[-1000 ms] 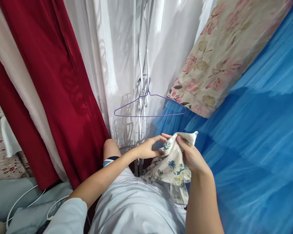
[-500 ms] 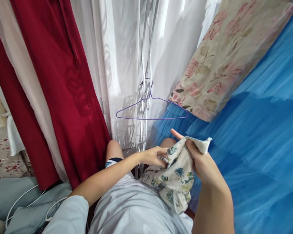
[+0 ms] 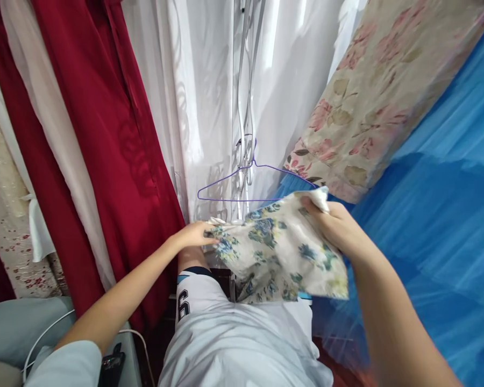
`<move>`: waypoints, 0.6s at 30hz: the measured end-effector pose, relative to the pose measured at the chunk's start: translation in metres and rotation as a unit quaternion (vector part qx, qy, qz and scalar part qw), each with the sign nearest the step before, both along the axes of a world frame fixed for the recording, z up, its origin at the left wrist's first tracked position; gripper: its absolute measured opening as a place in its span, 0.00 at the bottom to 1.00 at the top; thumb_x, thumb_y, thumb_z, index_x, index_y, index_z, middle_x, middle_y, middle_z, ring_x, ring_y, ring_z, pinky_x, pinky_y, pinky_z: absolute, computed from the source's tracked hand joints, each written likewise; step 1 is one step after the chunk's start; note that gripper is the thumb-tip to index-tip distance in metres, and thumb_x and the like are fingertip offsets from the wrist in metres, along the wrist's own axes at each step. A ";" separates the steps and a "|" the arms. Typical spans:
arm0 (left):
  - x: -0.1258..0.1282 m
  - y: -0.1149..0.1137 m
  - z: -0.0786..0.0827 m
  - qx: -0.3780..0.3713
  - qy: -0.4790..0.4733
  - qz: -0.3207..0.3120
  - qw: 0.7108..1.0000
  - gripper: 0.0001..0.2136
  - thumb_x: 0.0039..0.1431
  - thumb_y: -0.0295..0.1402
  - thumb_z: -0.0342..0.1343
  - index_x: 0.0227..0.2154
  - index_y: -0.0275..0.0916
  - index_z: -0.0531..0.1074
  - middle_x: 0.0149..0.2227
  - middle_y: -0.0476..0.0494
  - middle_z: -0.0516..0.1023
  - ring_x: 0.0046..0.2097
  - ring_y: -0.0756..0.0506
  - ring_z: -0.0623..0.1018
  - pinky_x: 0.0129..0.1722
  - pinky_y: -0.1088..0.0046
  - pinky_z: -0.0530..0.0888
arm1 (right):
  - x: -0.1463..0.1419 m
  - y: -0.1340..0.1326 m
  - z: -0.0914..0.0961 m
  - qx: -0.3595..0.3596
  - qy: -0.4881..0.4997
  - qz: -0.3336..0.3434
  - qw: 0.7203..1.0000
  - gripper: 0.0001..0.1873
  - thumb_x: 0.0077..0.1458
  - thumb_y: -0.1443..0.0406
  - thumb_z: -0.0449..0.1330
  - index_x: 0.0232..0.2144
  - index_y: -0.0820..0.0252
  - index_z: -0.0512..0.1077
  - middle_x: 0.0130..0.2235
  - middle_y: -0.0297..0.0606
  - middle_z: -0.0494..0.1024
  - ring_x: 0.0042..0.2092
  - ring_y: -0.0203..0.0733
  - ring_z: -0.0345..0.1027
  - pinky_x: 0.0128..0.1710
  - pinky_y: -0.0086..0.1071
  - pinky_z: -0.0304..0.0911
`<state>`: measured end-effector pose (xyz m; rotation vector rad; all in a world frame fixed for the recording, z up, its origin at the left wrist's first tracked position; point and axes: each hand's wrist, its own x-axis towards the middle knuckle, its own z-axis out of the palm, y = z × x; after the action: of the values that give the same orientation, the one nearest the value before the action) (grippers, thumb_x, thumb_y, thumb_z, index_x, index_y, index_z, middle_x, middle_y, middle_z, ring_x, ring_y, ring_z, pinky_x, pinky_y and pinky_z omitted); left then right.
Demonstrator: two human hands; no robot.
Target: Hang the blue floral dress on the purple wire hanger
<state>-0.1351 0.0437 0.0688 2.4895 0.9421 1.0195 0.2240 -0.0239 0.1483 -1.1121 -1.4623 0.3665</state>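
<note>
Between my hands hangs a cream floral cloth garment [image 3: 274, 247] with blue roses and green leaves, its exact kind unclear. My left hand [image 3: 196, 235] is closed on its left upper edge. At the upper right corner, my right hand [image 3: 328, 215] grips the garment, some fingers hidden behind the fabric. Just beyond it, a purple wire hanger [image 3: 226, 199] hangs in front of a white curtain. The garment's upper edge covers part of the hanger's right side.
Dark red fabric [image 3: 100, 134] hangs on the left. To the right are a pink-flowered cloth [image 3: 358, 107] and blue ruffled tulle [image 3: 427, 242]. White hanging straps [image 3: 246, 86] run down the middle. A white cable [image 3: 139, 336] and a dark object [image 3: 112, 365] lie at lower left.
My hands have moved apart, the left toward the left, and the bunched garment is now spread between them. It has risen closer to the hanger.
</note>
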 end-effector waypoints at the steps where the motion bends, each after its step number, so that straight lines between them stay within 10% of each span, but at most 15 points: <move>1: -0.013 0.002 0.006 -0.008 -0.011 0.022 1.000 0.10 0.43 0.43 0.68 0.27 0.44 0.81 0.26 0.49 0.80 0.27 0.44 0.77 0.28 0.74 0.69 | -0.002 0.019 0.002 -0.025 -0.053 0.003 0.998 0.22 0.53 0.50 0.64 0.18 0.61 0.75 0.21 0.37 0.74 0.22 0.40 0.64 0.22 0.32 0.58; 8: -0.049 0.009 0.036 -0.085 -0.082 0.052 0.992 0.12 0.43 0.40 0.68 0.29 0.40 0.81 0.40 0.42 0.76 0.43 0.41 0.75 0.47 0.69 0.71 | -0.028 0.111 -0.013 0.015 -0.140 0.057 0.988 0.16 0.54 0.56 0.63 0.22 0.62 0.75 0.30 0.36 0.76 0.33 0.41 0.67 0.38 0.31 0.60; 15: -0.039 -0.019 0.045 -0.204 -0.333 -0.029 0.920 0.13 0.45 0.35 0.64 0.35 0.36 0.77 0.39 0.42 0.74 0.40 0.43 0.74 0.41 0.68 0.71 | -0.028 0.113 -0.033 0.007 -0.187 0.126 0.974 0.24 0.57 0.46 0.57 0.27 0.61 0.74 0.32 0.38 0.77 0.35 0.43 0.67 0.38 0.32 0.59; 18: -0.039 -0.026 0.053 -0.157 -0.246 0.006 0.956 0.10 0.47 0.38 0.63 0.29 0.37 0.75 0.29 0.46 0.72 0.33 0.45 0.73 0.36 0.69 0.69 | -0.024 0.109 -0.034 0.000 -0.184 0.113 0.977 0.29 0.56 0.42 0.54 0.27 0.61 0.73 0.31 0.37 0.76 0.35 0.43 0.66 0.37 0.33 0.59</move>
<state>-0.1741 0.0177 0.1214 1.8490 0.8738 1.2937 0.2003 0.0853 0.1146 -1.0525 -1.9246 0.3286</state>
